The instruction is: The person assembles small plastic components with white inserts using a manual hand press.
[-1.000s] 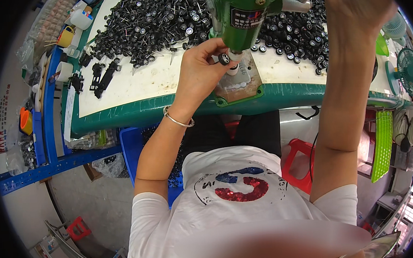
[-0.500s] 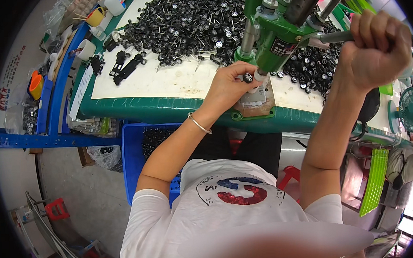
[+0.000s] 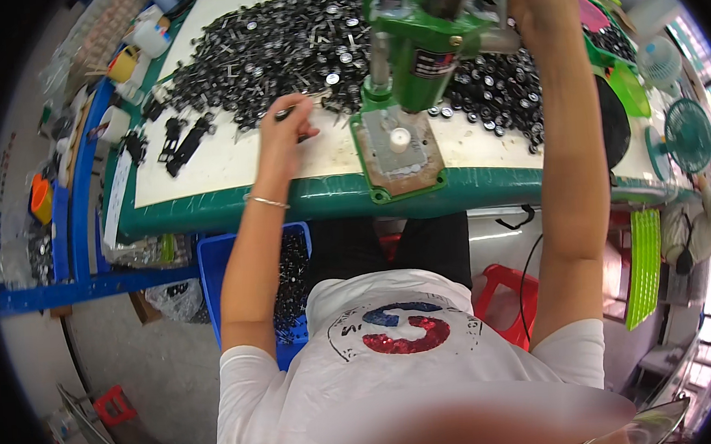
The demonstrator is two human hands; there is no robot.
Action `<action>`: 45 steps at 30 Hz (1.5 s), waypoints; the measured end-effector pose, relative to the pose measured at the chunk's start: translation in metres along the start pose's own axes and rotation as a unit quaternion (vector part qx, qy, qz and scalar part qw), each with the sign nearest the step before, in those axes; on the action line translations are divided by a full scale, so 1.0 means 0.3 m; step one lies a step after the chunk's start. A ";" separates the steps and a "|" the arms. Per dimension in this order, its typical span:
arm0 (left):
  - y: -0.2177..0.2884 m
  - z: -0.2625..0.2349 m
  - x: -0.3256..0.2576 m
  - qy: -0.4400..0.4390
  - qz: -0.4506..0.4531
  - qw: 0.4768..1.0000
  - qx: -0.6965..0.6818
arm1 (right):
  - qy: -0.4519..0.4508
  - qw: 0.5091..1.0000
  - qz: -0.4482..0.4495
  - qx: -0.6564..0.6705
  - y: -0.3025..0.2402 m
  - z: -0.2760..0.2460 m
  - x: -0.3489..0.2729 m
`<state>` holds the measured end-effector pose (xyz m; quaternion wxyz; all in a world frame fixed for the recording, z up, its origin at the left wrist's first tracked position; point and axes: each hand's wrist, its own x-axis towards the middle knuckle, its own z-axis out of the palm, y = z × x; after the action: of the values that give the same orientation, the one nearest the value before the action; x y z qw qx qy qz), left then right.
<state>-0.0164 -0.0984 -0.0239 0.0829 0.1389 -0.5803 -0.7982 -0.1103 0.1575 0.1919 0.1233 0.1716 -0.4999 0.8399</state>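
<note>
Left hand (image 3: 285, 133) down on the white tabletop (image 3: 230, 160), at the near edge of the heap of small black parts (image 3: 279, 43), fingers curled over a small dark piece (image 3: 288, 112), pinched at the fingertips; thin bracelet (image 3: 266, 201) at the wrist. Right hand (image 3: 541, 3) raised at the top of the view, wrapped around the grey lever (image 3: 497, 42) of the green hand press (image 3: 417, 31). Just right of the left hand, the press base plate (image 3: 396, 150), carrying a small white peg (image 3: 400, 139), bare of any part. More black parts (image 3: 498, 91) piled right of the press. Below the tabletop edge, a blue bin (image 3: 216, 271) holding dark parts.
</note>
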 end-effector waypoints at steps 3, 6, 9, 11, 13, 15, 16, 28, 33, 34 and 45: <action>0.031 -0.027 0.043 0.010 0.034 0.982 0.185 | -0.061 0.882 -0.083 -0.459 0.114 -0.347 -0.049; 0.058 -0.033 0.049 0.030 0.024 0.950 0.308 | -0.101 0.890 0.122 -0.428 0.222 -0.404 -0.233; 0.047 -0.008 0.063 0.026 0.094 0.853 0.512 | -0.201 0.812 0.038 -0.547 0.327 -0.481 -0.362; 0.010 -0.021 0.085 0.028 0.139 0.841 0.522 | -0.233 0.777 0.004 -0.585 0.358 -0.476 -0.405; -0.040 -0.069 0.108 0.038 0.319 0.782 0.534 | -0.234 0.735 -0.064 -0.633 0.378 -0.461 -0.415; 0.013 -0.015 0.064 0.023 0.182 0.877 0.444 | -0.231 0.731 -0.075 -0.638 0.386 -0.485 -0.406; 0.039 0.006 0.036 0.007 0.037 0.940 0.338 | -0.228 0.725 -0.086 -0.644 0.386 -0.493 -0.405; 0.075 0.149 -0.149 -0.140 -0.008 0.989 0.047 | -0.240 0.896 0.117 -0.355 0.357 -0.263 -0.478; 0.084 0.211 -0.172 -0.170 0.011 0.983 0.066 | -0.234 0.893 0.067 -0.379 0.348 -0.252 -0.510; 0.084 0.224 -0.176 -0.171 0.012 0.983 0.066 | -0.233 0.893 0.066 -0.380 0.345 -0.255 -0.507; 0.052 0.309 -0.172 -0.199 0.033 0.978 0.049 | -0.040 0.963 0.159 -0.215 0.197 -0.327 -0.276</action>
<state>0.0027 -0.0045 0.0240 -0.0149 -0.0384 -0.6279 -0.7772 -0.0735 0.2134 0.0674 0.0024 0.0927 -0.6936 0.7143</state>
